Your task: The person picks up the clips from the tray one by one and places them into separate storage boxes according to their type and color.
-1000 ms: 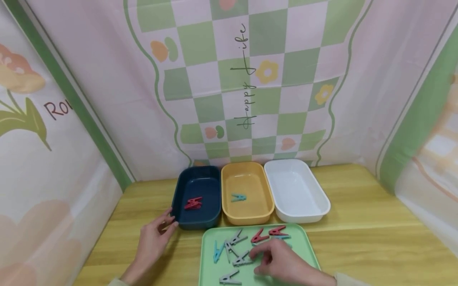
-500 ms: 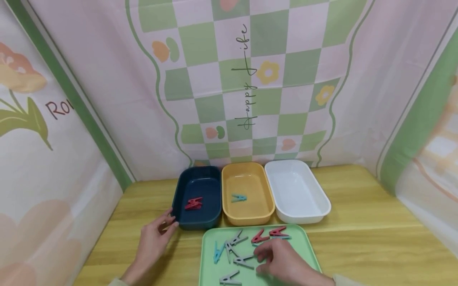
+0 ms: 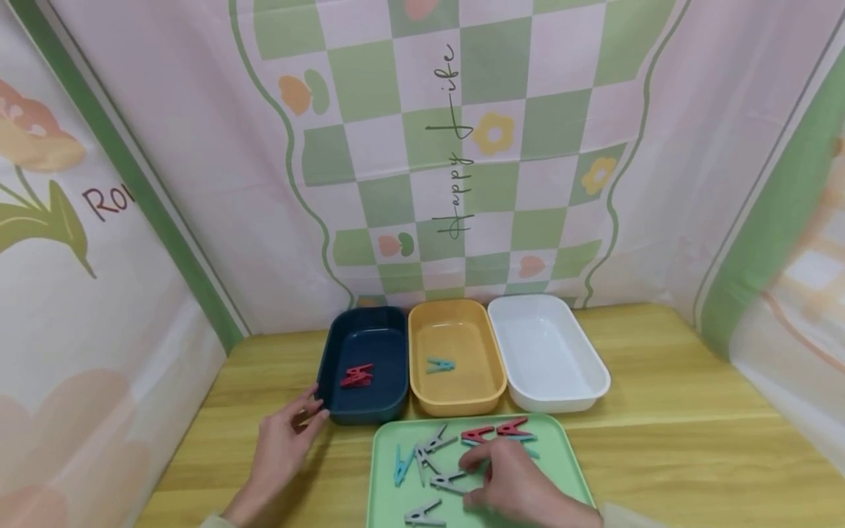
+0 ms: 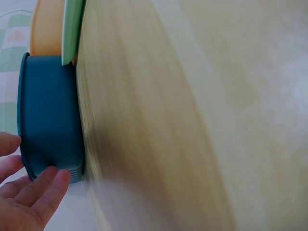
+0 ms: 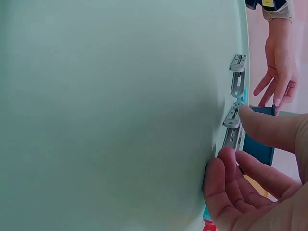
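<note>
My left hand [image 3: 282, 442] touches the near left corner of a navy blue bin [image 3: 370, 416]; in the left wrist view its loosely spread fingers [image 4: 41, 190] lie against the rim and outer wall. Red clothespins [image 3: 357, 376] lie inside this bin. Over a light green tray [image 3: 568, 458], my right hand [image 3: 513, 484] has thumb and fingers parted around the end of a grey clothespin [image 3: 446, 482]. More grey clothespins [image 3: 425, 515], a light blue clothespin [image 3: 401, 466] and red clothespins [image 3: 512, 427] lie on the tray. The hand partly covers another light blue clothespin [image 3: 530, 449].
A yellow bin [image 3: 455, 405] holding one light blue clothespin [image 3: 440, 364] stands beside the navy one. To its right is a white bin [image 3: 544, 352]. All stand on a wooden table [image 3: 680, 418], with a patterned cloth [image 3: 436, 191] hanging behind.
My right hand shifts slightly right, then back left and closer to the grey clothespin's end. A red clothespin near its fingers has turned, baring some light blue beneath. The left hand keeps still.
</note>
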Action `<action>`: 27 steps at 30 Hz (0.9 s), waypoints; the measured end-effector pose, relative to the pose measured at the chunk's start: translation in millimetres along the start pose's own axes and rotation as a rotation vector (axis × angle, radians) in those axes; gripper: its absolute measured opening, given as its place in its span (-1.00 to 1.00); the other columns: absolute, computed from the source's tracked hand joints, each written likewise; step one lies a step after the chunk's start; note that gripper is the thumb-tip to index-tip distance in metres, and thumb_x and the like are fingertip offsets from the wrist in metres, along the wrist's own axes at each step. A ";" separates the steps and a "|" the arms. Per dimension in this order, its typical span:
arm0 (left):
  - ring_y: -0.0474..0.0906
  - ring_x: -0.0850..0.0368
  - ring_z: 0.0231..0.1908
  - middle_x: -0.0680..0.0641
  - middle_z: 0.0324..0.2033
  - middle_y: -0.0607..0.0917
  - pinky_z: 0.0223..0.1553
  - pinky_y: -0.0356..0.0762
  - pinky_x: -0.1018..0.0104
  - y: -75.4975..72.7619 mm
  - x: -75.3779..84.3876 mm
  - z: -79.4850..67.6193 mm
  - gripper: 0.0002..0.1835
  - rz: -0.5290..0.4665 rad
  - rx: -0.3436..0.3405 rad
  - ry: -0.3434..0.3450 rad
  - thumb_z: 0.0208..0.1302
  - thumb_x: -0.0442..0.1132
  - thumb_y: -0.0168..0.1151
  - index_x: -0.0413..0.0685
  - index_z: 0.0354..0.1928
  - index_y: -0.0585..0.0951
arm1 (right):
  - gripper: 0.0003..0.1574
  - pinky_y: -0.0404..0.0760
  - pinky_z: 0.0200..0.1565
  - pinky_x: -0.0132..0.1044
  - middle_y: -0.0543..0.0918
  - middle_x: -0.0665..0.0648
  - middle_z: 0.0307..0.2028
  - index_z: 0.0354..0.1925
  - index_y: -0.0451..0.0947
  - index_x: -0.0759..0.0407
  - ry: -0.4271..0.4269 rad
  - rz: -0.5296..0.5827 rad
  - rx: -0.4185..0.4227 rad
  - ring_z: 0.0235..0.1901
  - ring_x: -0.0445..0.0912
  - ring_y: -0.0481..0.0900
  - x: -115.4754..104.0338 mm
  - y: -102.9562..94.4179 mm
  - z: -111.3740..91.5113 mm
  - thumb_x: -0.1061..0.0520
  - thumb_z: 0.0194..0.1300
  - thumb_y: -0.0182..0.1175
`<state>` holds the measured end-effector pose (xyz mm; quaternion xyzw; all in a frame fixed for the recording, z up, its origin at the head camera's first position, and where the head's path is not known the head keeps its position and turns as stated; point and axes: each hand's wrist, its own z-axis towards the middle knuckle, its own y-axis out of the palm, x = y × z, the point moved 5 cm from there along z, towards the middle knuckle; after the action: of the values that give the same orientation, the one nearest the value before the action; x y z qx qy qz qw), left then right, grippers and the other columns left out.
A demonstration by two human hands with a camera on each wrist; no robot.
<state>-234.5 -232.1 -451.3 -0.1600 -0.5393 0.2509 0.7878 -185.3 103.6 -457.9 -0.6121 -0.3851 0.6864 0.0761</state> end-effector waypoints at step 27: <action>0.62 0.00 -0.07 -0.11 0.16 0.53 -0.22 0.66 0.37 0.1 0.0 0.6 -0.81 -0.013 0.003 -0.028 0.17 -0.31 0.35 -0.18 -0.16 0.66 | -0.58 0.48 -0.38 -0.32 0.57 -0.20 -0.44 -0.30 0.71 -0.01 0.020 -0.115 -0.013 -0.41 -0.23 0.46 -1.6 5.8 2.8 0.00 -0.24 0.56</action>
<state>-235.1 -232.1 -451.2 -0.1520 -0.5509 0.2488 0.7820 -185.4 97.4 -460.3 -0.5963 -0.4232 0.6723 0.1153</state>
